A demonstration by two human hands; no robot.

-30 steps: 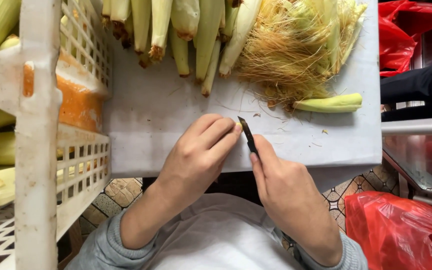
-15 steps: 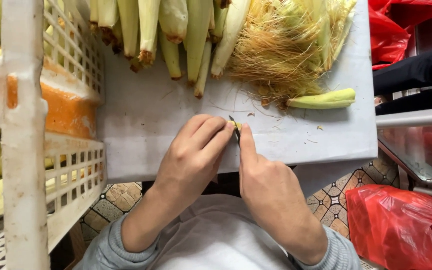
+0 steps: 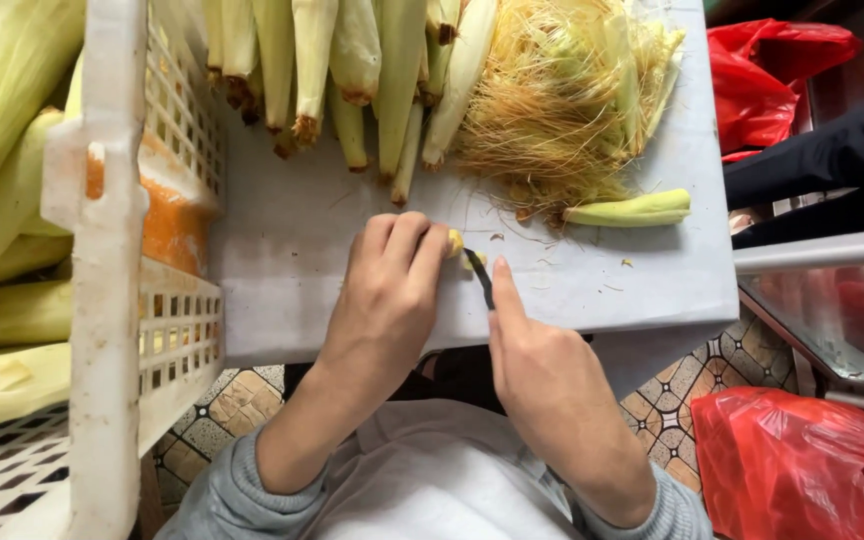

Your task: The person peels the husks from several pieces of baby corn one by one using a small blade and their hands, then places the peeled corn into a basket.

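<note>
Nearest the camera, two forearms in grey sleeves rise from the bottom edge and meet over the front of the white desk (image 3: 592,290). The right hand (image 3: 542,365) lies knuckles up, its fingers curled around the handle of a small dark knife (image 3: 479,277), with the forefinger stretched straight along the back of the blade. The blade points away from the person and slightly left, its tip at the yellow piece. The left hand (image 3: 392,290) comes in at a slant from the lower left, back of the hand facing up, fingers pressed together and bent down over a small piece of yellow corn (image 3: 455,243). Only the end of that piece shows past the fingertips; it sits on the desk just in front of the near edge, touching the knife tip.

Left of the hands stands a white plastic crate (image 3: 112,300) with latticed walls, and unhusked ears lie in and beside it. Farther out on the desk, a single pale green ear (image 3: 632,209) lies on its side to the right. Beyond it is a heap of straw-coloured corn silk (image 3: 562,100), and along the far edge a row of husked-looking ears (image 3: 372,60) points stem down toward the person. Red plastic bags (image 3: 802,460) sit on the tiled floor at right.
</note>
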